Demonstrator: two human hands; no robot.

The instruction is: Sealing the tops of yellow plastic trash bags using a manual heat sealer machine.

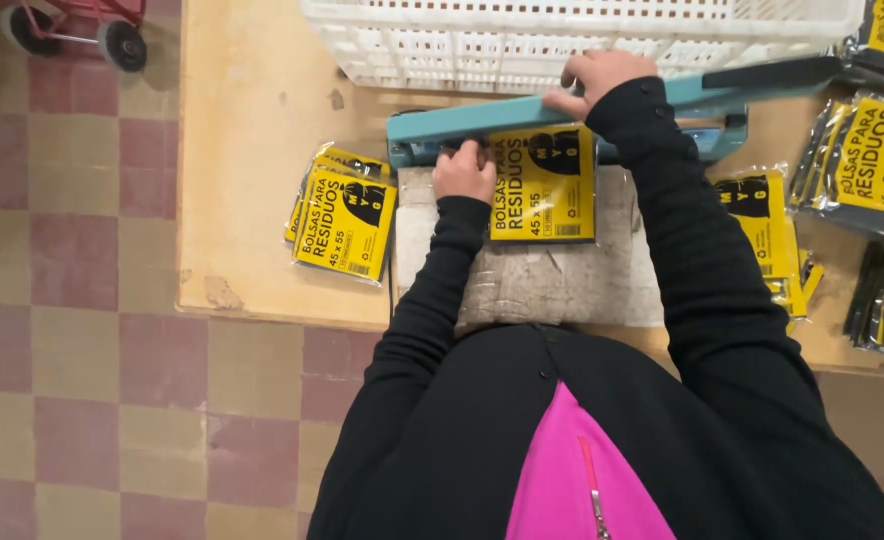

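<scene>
Now the right hand (597, 78) grips the long blue arm of the heat sealer (562, 115) near the far edge of the table (252, 150) and presses it down, while the left hand (465, 172) pinches closed on the top edge of a yellow and black packet (545, 185) to keep it straight under the bar. Finished packets (347, 215) lie stacked near the left edge, more packets (867, 165) lie at the right edge, and the white plastic crate (562, 40) behind the sealer looks empty from here.
</scene>
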